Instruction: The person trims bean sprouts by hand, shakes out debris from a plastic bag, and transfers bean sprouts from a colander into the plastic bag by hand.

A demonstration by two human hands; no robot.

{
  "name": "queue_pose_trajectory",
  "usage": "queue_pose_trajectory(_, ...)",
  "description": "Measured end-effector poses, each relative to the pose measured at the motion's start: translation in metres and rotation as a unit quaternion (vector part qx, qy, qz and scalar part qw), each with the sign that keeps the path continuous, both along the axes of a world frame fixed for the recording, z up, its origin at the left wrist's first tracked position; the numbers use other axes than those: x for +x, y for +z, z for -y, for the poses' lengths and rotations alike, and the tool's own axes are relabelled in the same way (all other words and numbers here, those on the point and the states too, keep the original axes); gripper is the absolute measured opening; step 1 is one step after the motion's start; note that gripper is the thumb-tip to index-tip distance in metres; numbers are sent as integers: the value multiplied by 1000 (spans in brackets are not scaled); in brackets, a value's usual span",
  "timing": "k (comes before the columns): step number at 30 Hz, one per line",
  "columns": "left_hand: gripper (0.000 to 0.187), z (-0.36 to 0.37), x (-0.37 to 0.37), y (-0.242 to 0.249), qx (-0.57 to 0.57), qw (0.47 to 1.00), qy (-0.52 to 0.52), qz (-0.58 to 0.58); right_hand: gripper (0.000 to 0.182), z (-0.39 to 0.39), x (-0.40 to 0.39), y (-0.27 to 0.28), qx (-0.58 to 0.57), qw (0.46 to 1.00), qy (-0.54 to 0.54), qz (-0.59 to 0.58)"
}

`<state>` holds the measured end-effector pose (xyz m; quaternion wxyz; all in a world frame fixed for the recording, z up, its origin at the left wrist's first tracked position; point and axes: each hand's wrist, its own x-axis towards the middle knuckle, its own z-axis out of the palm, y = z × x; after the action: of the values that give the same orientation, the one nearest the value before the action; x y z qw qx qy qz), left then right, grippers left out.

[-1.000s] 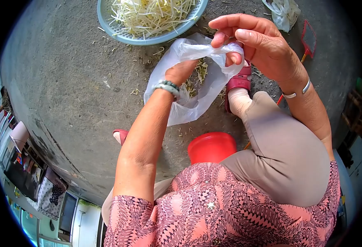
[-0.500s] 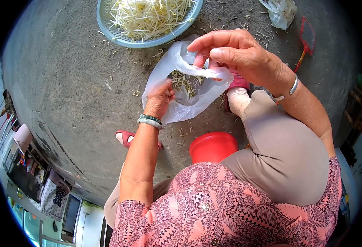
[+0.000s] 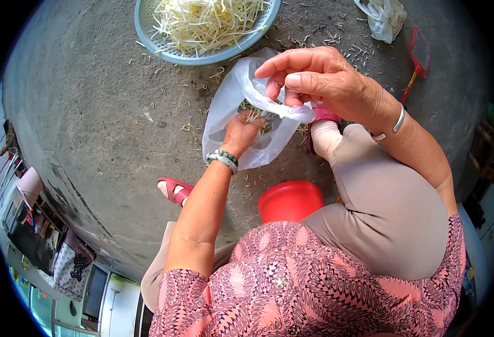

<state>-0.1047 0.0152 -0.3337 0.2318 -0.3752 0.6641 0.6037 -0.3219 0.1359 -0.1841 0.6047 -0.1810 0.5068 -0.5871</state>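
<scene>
A translucent white plastic bag (image 3: 220,118) stands open on the concrete, with bean sprout scraps (image 3: 254,115) inside it. My left hand (image 3: 242,133), a beaded bracelet at its wrist, reaches into the bag's mouth. Its fingers are closed on some of the scraps, partly hidden and slightly blurred. At the bag's right side, my right hand (image 3: 320,76) holds the rim with its lower fingers, while the index finger and thumb stay apart above. Beyond the bag, a light-blue colander (image 3: 146,36) holds a pile of white bean sprouts (image 3: 207,22).
A red bucket (image 3: 291,201) stands close before my body. Loose scraps litter the concrete floor (image 3: 106,101). A crumpled plastic bag (image 3: 384,19) and a red-framed fly swatter (image 3: 420,53) lie at the upper right. My feet in red sandals are either side of the bag.
My left hand has moved right and slightly forward, from the bag's left edge to the scraps inside. My right hand stays nearly still, holding the rim.
</scene>
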Motion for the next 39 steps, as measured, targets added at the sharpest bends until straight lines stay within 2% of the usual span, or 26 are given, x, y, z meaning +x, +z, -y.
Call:
queue_pose_trajectory(3,28,6,-8,20,153,977,122,88,34,-1,-1,1,5,1000,-12,-23)
queue_pose_trajectory(4,18,4,-5,19,125,977,165,57,33,-2,-3,2,5,1000,-13,-23)
queue_pose_trajectory(7,20,7,11,-7,49,974,213,62,36,-3,-7,4,-5,999,-12,-29)
queue_pose_trajectory(9,30,10,27,-26,-47,996,70,9,38,-6,-8,5,-15,1000,-15,-21)
queue_pose_trajectory(11,34,11,5,5,-66,991,35,112,39,-8,-10,6,-31,999,-19,0)
queue_pose_trajectory(13,35,8,9,-5,-55,992,55,104,40,-8,-12,11,-28,999,-24,5)
queue_pose_trajectory(15,39,5,7,-6,-61,994,33,89,40,-8,-14,13,-27,999,-28,10)
queue_pose_trajectory(17,44,0,-23,34,-85,993,-33,71,40,-7,-13,11,-32,999,-27,10)
queue_pose_trajectory(20,48,-22,-30,2,-157,986,-30,44,40,-7,-12,11,-30,999,-22,5)
queue_pose_trajectory(23,52,-21,-61,14,-75,997,-23,1,40,-7,-12,12,-28,999,-20,2)
queue_pose_trajectory(25,29,-26,-62,-14,-90,992,-7,-89,40,-7,-12,12,-27,999,-18,-1)
queue_pose_trajectory(28,28,-30,-61,-25,-128,980,-41,-146,40,-7,-12,11,-29,999,-19,-10)
queue_pose_trajectory(32,30,-26,-51,-46,-108,987,-48,-113,40,-9,-13,8,-33,999,-24,-3)
queue_pose_trajectory(35,32,-22,-48,-43,-93,990,-40,-102,40,-8,-11,7,-36,999,-24,-4)
queue_pose_trajectory(39,34,-26,-65,-15,-108,989,-4,-102,39,-8,-11,8,-31,999,-20,-19)
